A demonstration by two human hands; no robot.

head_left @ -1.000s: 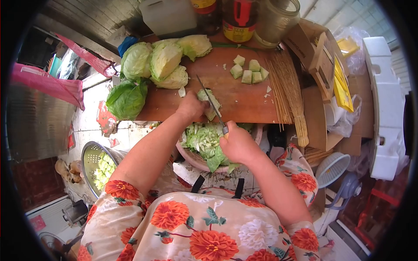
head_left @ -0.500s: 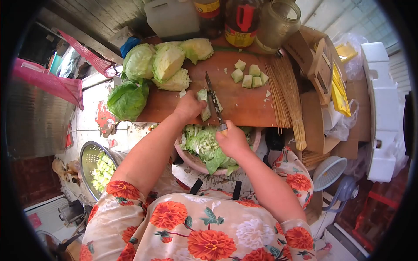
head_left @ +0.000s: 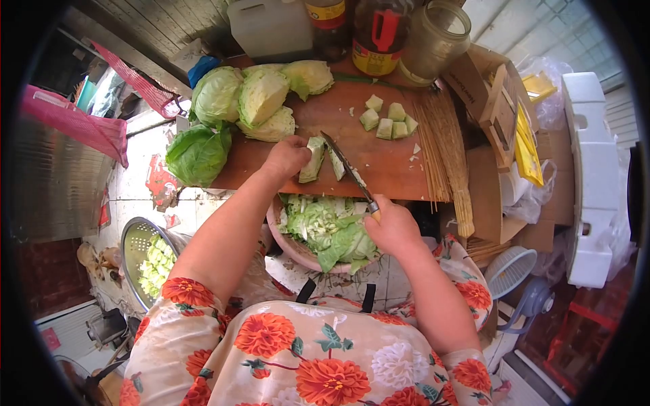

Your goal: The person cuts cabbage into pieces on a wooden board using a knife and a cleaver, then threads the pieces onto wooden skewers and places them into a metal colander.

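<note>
In the head view my right hand (head_left: 394, 229) grips the handle of a long kitchen knife (head_left: 346, 166). Its blade points away from me, low over the wooden board (head_left: 261, 162). My left hand (head_left: 288, 160) has its fingers curled in against the left side of a pale green cabbage core piece (head_left: 313, 162); its fingertips are partly hidden. A thin pale slice (head_left: 336, 164) lies to the right of that piece, close by the blade. Under the board's near edge stands a pink basin (head_left: 288, 250) of cut cabbage leaves (head_left: 328, 237).
Cabbages (head_left: 263, 98) crowd the board's back left. Several pale cubes (head_left: 391, 120) and a straw whisk broom (head_left: 450, 155) lie to the right. Bottles (head_left: 379, 40) and a glass jar (head_left: 433, 40) line the back. A colander (head_left: 128, 254) of chopped pieces stands at lower left.
The knife and my right hand have moved right and toward me. My left hand has shifted slightly left, and the core piece is tilted and apart from the slice.
</note>
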